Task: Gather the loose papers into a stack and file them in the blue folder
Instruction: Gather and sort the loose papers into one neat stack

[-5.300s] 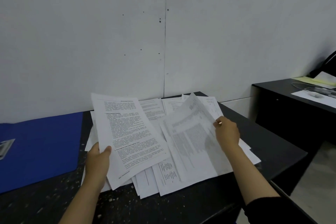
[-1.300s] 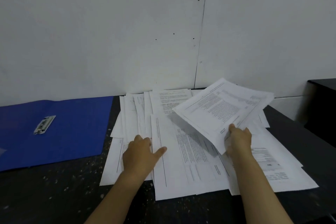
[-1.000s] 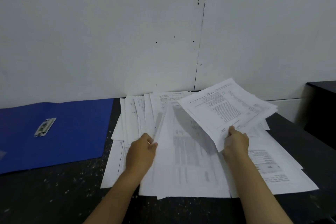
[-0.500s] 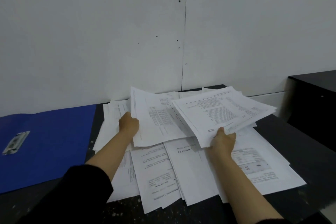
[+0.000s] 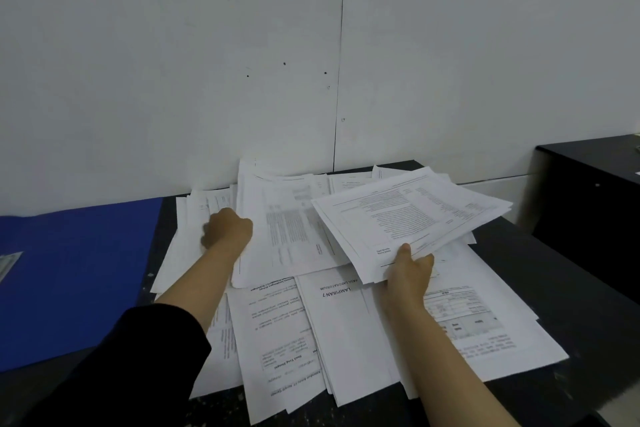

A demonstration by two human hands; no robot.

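Two hands work the papers: the right hand point(image 5: 408, 272) pinches the gathered stack point(image 5: 412, 218) aloft, fingers beneath, keeping it separate; the left hand point(image 5: 227, 229), fingers curled, grips a further sheet point(image 5: 277, 236). Loose papers point(image 5: 346, 333) cover the worktop point(image 5: 547, 263); the blue folder point(image 5: 76, 274) lies open leftward, ready.

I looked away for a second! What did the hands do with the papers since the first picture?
The left hand let go of its first sheet, pressed the pile, then took hold of another sheet and lifted it toward the right. The right hand swapped its single sheet for a thicker stack held above the pile. The blue folder stayed open on the left, and many papers stayed spread on the table.
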